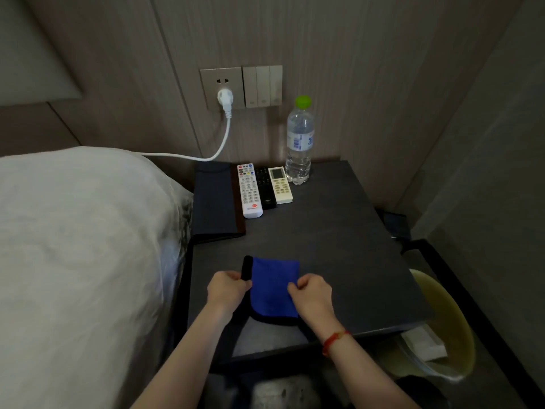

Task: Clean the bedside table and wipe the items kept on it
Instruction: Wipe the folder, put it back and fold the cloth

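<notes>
Three remote controls lay side by side at the back of the dark grey tabletop point(339, 231), long axes running front to back: a white remote control point(250, 190) with a red logo near its front end, its lettering too small to read, a black remote control point(265, 187), and a cream remote control with a small screen point(280, 185). Just beside them stood a clear plastic water bottle with a green cap point(299, 143), its blue label print illegible. A dark folder point(215, 199) lay at the left, beside a bed with white bedding point(82, 231). Near the front edge lay a folded blue cloth with black edging point(272, 286), its long axis front to back, the left hand point(227, 287) pinching its black left edge and the right hand point(312, 293) pinching its right side with curled fingers.
</notes>
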